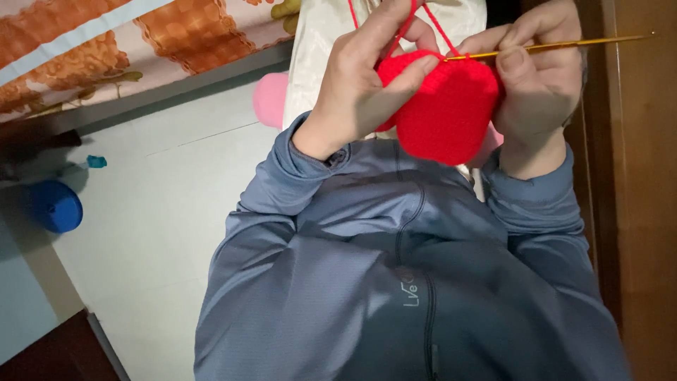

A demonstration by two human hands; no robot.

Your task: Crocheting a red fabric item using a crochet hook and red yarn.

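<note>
My left hand [356, 77] pinches the upper left edge of a round red crocheted piece [444, 113], thumb and fingers on it, held up in front of my chest. Red yarn strands [434, 17] run up from the piece over my left fingers and out of the top of the view. My right hand [539, 77] grips a thin golden crochet hook [564, 45]. The hook lies level, its tip at the top edge of the red piece and its tail pointing right. Both sleeves are blue-grey.
A pink ball [271, 99] lies beside a cream satin cloth [324, 42] behind my hands. On the pale floor at the left sits a blue round object [56, 206] and a small teal scrap [96, 161]. An orange patterned bedcover [141, 35] fills the upper left, and brown wood [645, 212] lines the right.
</note>
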